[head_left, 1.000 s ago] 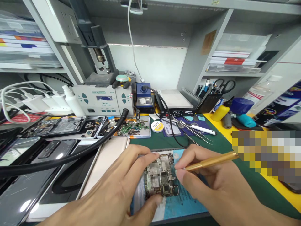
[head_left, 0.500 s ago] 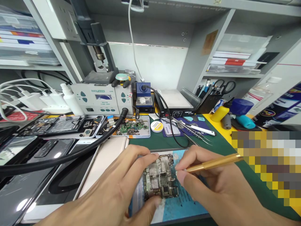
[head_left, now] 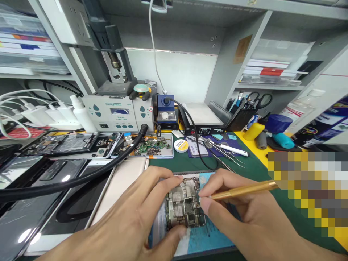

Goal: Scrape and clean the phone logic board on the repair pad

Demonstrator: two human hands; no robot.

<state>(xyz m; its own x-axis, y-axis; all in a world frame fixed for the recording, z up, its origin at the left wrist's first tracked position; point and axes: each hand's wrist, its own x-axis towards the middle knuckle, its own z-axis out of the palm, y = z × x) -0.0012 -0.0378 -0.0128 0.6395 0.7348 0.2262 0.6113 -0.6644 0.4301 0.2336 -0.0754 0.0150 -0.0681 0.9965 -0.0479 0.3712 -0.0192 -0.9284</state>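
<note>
A phone circuit board (head_left: 185, 206) lies on a blue mat (head_left: 206, 239) near the front of the bench. My left hand (head_left: 136, 221) pinches the board between index finger at its top left corner and thumb at its lower edge. My right hand (head_left: 241, 214) holds a slim gold-coloured tool (head_left: 244, 190) like a pen, its tip touching the board's right edge.
Dismantled phones (head_left: 67, 145) and a thick black hose (head_left: 81, 181) fill the left. A hot-air station (head_left: 116, 114), a tray of small parts (head_left: 152, 146), a solder tin (head_left: 181, 145), tweezers (head_left: 225, 148) and a heating plate (head_left: 201, 116) stand behind. A blurred patch covers the right.
The gold tool's tip has shifted slightly left along the board's right edge. My left hand keeps its hold on the board.
</note>
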